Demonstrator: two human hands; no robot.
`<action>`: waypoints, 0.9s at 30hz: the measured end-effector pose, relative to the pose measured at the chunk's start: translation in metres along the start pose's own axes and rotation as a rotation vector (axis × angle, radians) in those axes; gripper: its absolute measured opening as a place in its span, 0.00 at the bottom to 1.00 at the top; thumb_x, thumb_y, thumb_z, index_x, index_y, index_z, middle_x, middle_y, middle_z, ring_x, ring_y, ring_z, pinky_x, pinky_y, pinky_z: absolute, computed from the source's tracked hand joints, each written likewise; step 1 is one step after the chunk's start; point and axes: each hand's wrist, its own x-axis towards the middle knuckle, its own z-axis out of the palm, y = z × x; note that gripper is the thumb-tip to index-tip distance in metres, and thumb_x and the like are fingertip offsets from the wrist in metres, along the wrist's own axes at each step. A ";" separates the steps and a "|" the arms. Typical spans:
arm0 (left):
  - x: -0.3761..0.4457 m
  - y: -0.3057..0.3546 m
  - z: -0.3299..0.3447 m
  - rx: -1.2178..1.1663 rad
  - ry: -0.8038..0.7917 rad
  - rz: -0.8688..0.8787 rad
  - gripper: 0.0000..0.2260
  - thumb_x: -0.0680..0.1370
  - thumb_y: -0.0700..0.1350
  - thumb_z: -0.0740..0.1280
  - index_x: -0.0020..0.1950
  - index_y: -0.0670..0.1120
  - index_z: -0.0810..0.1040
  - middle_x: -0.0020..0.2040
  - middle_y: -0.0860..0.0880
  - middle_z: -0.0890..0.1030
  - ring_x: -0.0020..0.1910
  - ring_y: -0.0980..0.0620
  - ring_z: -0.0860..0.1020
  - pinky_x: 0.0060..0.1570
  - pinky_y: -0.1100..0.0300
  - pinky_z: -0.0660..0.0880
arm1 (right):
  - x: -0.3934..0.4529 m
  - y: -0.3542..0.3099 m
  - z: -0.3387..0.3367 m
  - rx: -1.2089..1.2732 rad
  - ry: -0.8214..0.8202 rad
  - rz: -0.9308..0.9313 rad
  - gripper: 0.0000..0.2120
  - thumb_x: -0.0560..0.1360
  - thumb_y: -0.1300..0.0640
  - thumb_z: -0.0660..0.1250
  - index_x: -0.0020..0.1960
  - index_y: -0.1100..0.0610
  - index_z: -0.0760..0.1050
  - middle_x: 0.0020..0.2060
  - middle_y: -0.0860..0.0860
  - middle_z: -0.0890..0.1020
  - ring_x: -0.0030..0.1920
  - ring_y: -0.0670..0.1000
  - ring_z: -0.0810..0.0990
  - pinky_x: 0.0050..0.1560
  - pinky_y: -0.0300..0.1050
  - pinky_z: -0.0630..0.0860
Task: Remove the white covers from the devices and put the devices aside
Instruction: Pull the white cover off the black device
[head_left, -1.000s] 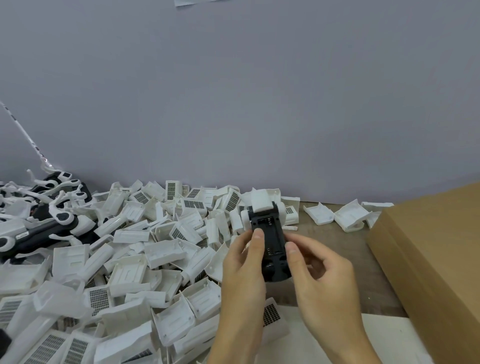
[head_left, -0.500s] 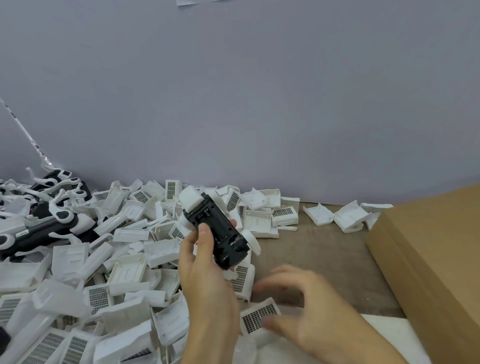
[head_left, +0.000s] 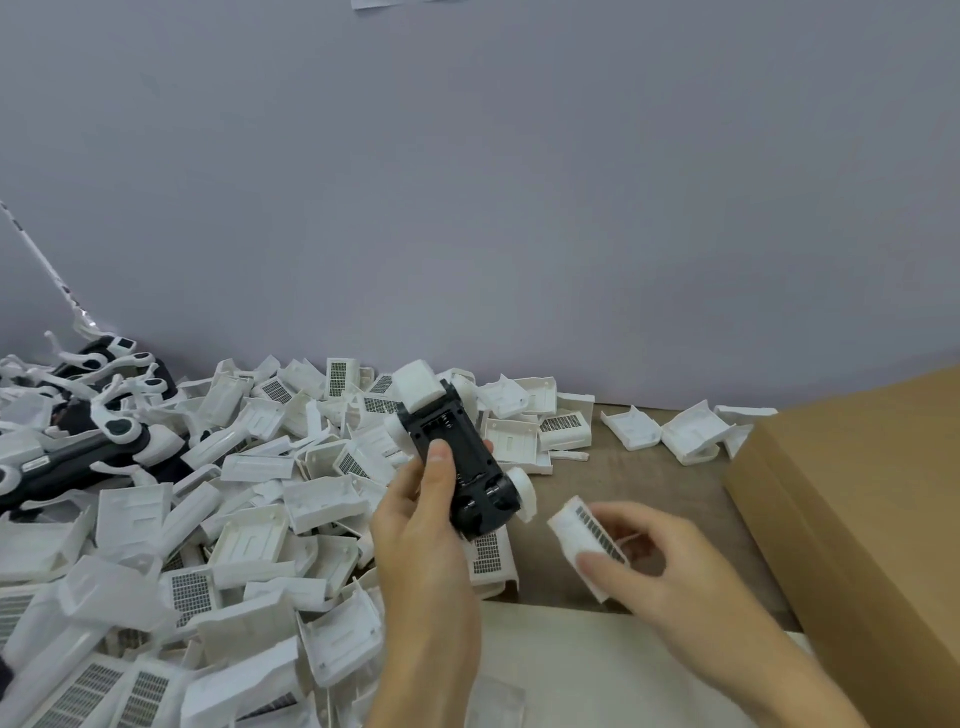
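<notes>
the black device (head_left: 462, 462) sat tilted in the air above the near edge of the cover pile, its open underside facing the camera, white wheel-like parts at its sides and a white block at its far end. the left hand (head_left: 421, 525) gripped it from below, thumb pressed flat on the black body and fingers curled round its left side. just to the right, apart from the device, the right hand (head_left: 660, 566) pinched a white cover (head_left: 584, 538) with a dark grid label, thumb on its near end and fingers curled behind it, above the bare wooden table (head_left: 623, 483).

a heap of loose white covers (head_left: 249, 499) filled the table to the left and behind the device, many showing the same grid labels, reaching up to the grey wall (head_left: 467, 182). a few more covers (head_left: 691, 434) lay apart by the wall on the right. at the far left, several black-and-white devices (head_left: 78, 441) lay piled together. a brown cardboard box (head_left: 862, 519) stood at the right edge, close to the right hand. a pale sheet (head_left: 597, 665) lay on the table under both wrists.
</notes>
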 end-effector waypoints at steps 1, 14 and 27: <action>-0.001 0.000 0.001 0.030 -0.039 0.008 0.10 0.74 0.52 0.70 0.44 0.48 0.88 0.45 0.45 0.87 0.44 0.49 0.85 0.51 0.49 0.78 | 0.001 0.001 -0.001 0.074 0.046 0.006 0.08 0.74 0.57 0.73 0.50 0.45 0.83 0.43 0.41 0.85 0.43 0.40 0.81 0.40 0.28 0.74; -0.010 -0.010 0.008 0.308 -0.314 0.025 0.08 0.80 0.47 0.68 0.46 0.49 0.87 0.43 0.50 0.87 0.41 0.55 0.85 0.37 0.69 0.76 | 0.007 0.004 -0.003 0.423 0.408 -0.051 0.20 0.77 0.58 0.71 0.65 0.41 0.77 0.56 0.36 0.83 0.49 0.44 0.84 0.44 0.39 0.77; -0.017 -0.009 0.014 0.514 -0.514 -0.084 0.07 0.81 0.47 0.67 0.53 0.50 0.85 0.46 0.51 0.88 0.47 0.54 0.86 0.45 0.62 0.81 | 0.003 -0.009 0.009 0.342 0.228 -0.235 0.22 0.77 0.69 0.66 0.51 0.42 0.86 0.60 0.45 0.78 0.58 0.42 0.80 0.49 0.32 0.78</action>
